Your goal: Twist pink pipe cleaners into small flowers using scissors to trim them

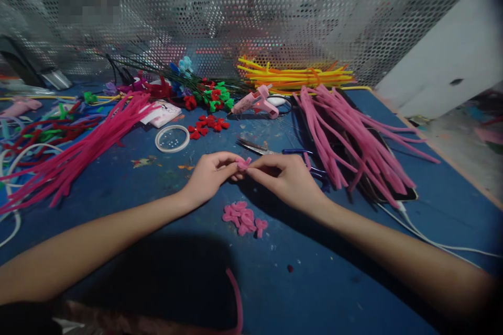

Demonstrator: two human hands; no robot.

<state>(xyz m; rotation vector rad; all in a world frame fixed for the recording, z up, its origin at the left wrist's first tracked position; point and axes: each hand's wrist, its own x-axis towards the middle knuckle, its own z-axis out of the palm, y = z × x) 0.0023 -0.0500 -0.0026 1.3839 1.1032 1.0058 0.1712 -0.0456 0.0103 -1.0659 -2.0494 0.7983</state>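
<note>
Between my fingertips is a small pink pipe cleaner flower (243,163), above the middle of the table. My left hand (214,175) pinches it from the left, and my right hand (283,175) pinches its right side with thumb and forefinger. Just nearer to me lies a small pile of pink pipe cleaner flowers (244,218). Scissors (254,147) rest just beyond my right hand, beside blue-handled pliers (314,170) partly hidden by that hand. A single pink pipe cleaner (238,298) curves at the table's near edge.
Pink pipe cleaners (353,136) lie over a phone (408,193) on the right, magenta ones (94,146) on the left. Behind are a pink glue gun (257,102), red flowers (208,124), a white ring (172,138), and yellow pipe cleaners (294,74) by a perforated metal screen (220,15).
</note>
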